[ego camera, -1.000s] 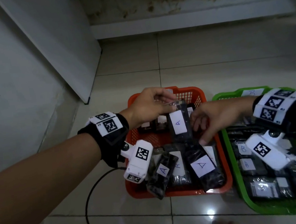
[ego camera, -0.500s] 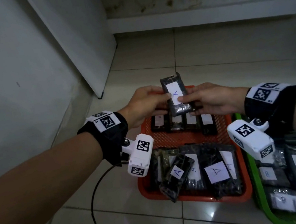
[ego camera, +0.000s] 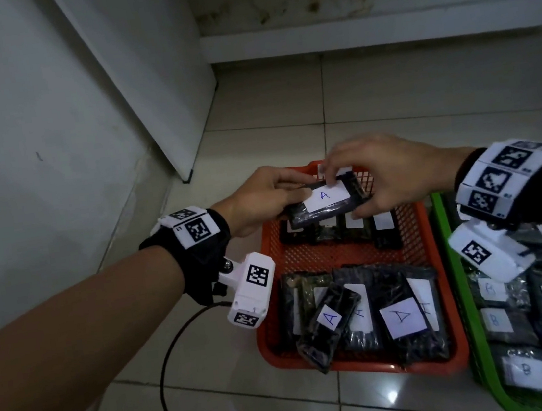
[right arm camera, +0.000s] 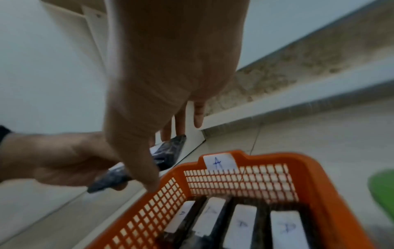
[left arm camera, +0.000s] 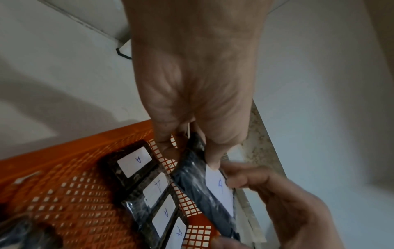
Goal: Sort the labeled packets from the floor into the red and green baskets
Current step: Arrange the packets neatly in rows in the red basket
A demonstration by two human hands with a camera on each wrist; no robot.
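Both hands, left hand and right hand, pinch one A packet above the red basket. Four A packets line its far row; the green basket sits beside it.

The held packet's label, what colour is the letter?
Blue, an A on the held packet's white label; clearest in the head view.

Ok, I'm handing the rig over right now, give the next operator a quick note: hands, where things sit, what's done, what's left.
Left hand: pinches the left end of the held A packet.
Right hand: grips its right end, fingers on top, thumb beneath.
The packet hangs level above the far end of the red basket, not yet set down.
Done: red basket holds A packets in a far row and a near pile; green basket holds B packets.
Left: lower this packet into the red basket. No loose packets show on the floor in view.
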